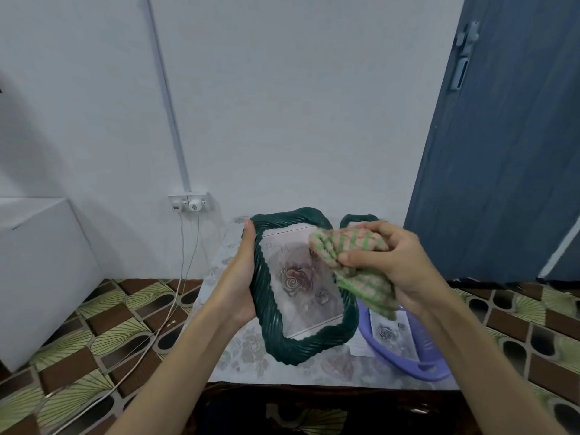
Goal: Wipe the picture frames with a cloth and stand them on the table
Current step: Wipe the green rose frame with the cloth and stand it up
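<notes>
A dark green picture frame (266, 296) with a twisted-rope border and a rose picture is held tilted above the table (238, 356). My left hand (238, 277) grips its left edge. My right hand (398, 262) clutches a bunched green-and-pink checked cloth (351, 255) against the frame's upper right corner. Behind the cloth, the top of a second dark green frame (357, 218) peeks out. Another rose picture (392, 334) lies in a purple basin (417, 368) at the table's right.
The table has a floral cover and stands against a white wall. A wall socket (188, 203) with cables running to the patterned floor is at the left. A white box (40, 271) stands far left, a blue door (502, 136) at the right.
</notes>
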